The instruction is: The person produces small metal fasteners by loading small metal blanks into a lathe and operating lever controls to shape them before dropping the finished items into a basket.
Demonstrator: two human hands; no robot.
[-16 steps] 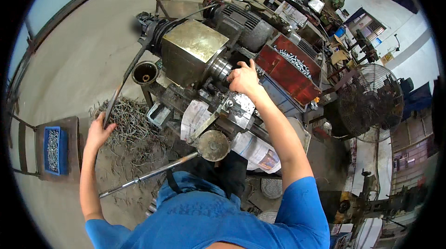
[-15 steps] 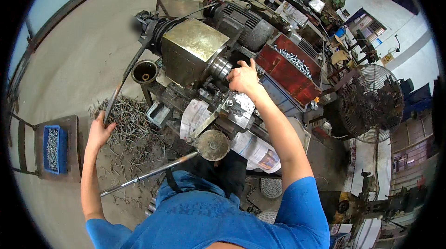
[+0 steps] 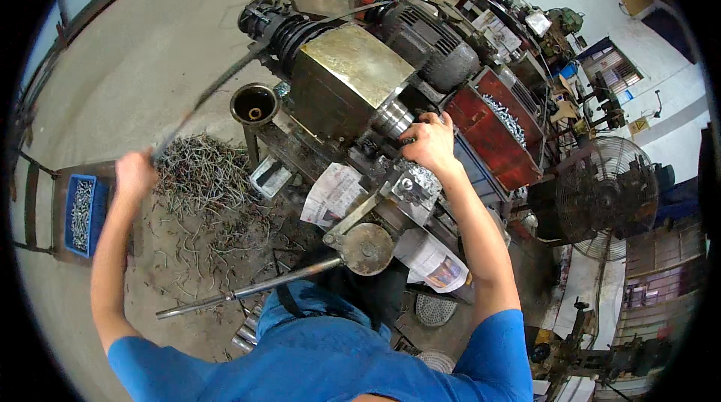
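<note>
My left hand (image 3: 135, 174) is closed round the lower end of a long metal lever (image 3: 218, 85), which slants up to the back of a lathe-like machine; hand and lever end are smeared by motion. At the front of the machine's brass-coloured headstock (image 3: 353, 64), my right hand (image 3: 432, 141) bends its fingers at the mouth of the shiny round spindle (image 3: 393, 117). Its fingertips are partly hidden, and whatever they pinch is too small to make out. Just below that hand lies a metal slide (image 3: 411, 190) strewn with shavings.
Behind my right hand stands a red bin (image 3: 484, 128) of small metal parts. A blue crate (image 3: 96, 214) of similar parts sits at far left, beside a heap of metal scraps (image 3: 203, 177). A long bar with a round plate (image 3: 367, 249) crosses before me. A fan (image 3: 607, 188) stands right.
My left hand has swung outward to the left and up a little, taking the lever end along. My right hand stays at the spindle. The whole view has shifted slightly.
</note>
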